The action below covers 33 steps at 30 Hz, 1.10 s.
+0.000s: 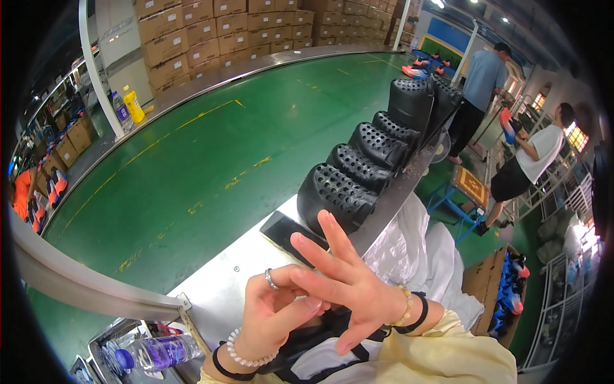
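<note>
Silver on show: one ring on the left hand, its fingers curled in against the right hand, whose own fingers fan wide, nothing seen in them! Are the left's hidden fingertips pinching anything? Cannot tell; that contact is perhaps meant to steady. Left of and below the fingers, one bottle lies in a metal tray, maybe to stop it rolling. Just past the right fingertips, one dark phone lies flat on the pale surface, probably for easy reach. Beyond, six black clogs line up, likely to save room. Well right of the fingers, one carton of blue-and-orange shoes, uncountable; farther, one stool, then two people, one holding a shoe. Farthest from the fingers, stacked boxes, too many to count!
</note>
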{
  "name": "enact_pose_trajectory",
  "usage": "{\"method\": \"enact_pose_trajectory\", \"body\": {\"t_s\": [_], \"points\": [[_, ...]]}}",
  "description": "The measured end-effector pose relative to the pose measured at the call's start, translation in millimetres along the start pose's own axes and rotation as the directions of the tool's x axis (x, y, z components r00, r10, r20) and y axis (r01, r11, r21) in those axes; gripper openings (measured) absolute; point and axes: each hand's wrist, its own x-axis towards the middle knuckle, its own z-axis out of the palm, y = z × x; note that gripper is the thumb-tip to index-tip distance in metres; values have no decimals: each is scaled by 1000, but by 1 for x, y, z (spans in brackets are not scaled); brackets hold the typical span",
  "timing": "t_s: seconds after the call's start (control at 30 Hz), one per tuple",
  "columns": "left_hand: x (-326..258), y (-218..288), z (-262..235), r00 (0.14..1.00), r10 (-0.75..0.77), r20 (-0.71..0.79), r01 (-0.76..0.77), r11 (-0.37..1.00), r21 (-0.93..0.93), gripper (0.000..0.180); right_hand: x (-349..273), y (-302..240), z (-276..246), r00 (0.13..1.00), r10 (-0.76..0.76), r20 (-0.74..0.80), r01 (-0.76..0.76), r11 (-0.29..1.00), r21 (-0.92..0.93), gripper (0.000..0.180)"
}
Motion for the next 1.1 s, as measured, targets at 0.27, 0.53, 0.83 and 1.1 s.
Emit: {"method": "enact_pose_trajectory", "body": {"t_s": [0.27, 0.53, 0.83, 1.1], "points": [[2, -9, -9, 995, -98, 31, 101, 983, -155, 14, -2, -7, -2, 1000, -4, 3, 4, 974, -226, 89], [4, -17, -1, 983, 126, -133, -131, 991, -29, 16, 0, -2, 7, 1000, -1, -20, 0, 999, -40, 96], [10, -27, 0, 939, 276, -203, -239, 952, 190, 15, 16, -6, 6, 1000, 3, -8, 0, 943, 334, 103], [3, -9, -5, 972, 222, -74, -211, 969, 126, 12, 8, -2, 8, 988, 125, 90, -154, 779, 608, 104]]}}
